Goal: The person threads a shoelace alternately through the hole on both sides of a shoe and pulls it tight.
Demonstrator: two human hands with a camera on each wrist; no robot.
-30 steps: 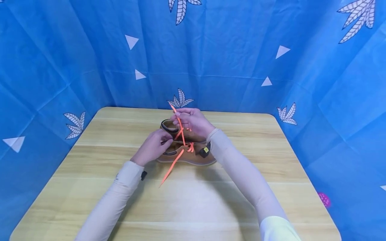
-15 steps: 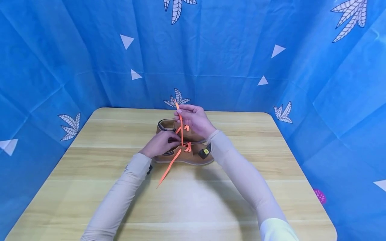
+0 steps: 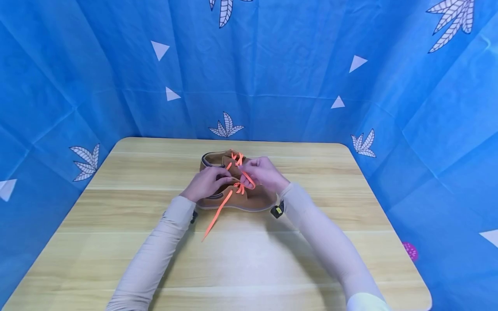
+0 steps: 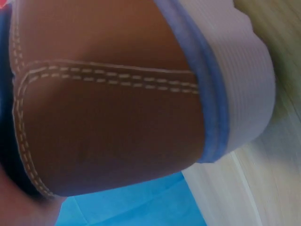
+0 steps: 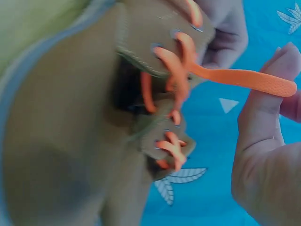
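Note:
A brown shoe [image 3: 256,199] with orange lacing stands side-on on the table, toe to the right. My left hand [image 3: 206,182] grips its upper by the lace holes; in the right wrist view, curled fingers [image 5: 230,35] show behind that flap. Between thumb and fingers, my right hand [image 3: 265,173] pinches an orange shoelace [image 5: 244,79], which runs taut from an eyelet. The other lace end [image 3: 218,218] hangs loose over the near side. Brown leather with pale stitching [image 4: 108,122] fills most of the left wrist view.
Directly behind stands a second brown shoe [image 3: 212,159], also laced in orange. Both rest on a light wooden table [image 3: 249,263]. Blue patterned curtain [image 3: 288,65] encloses the back and sides.
The right hand has come down and slightly right from above the shoes, bending the raised lace into a loop. My left hand moved a little right onto the shoe's flap.

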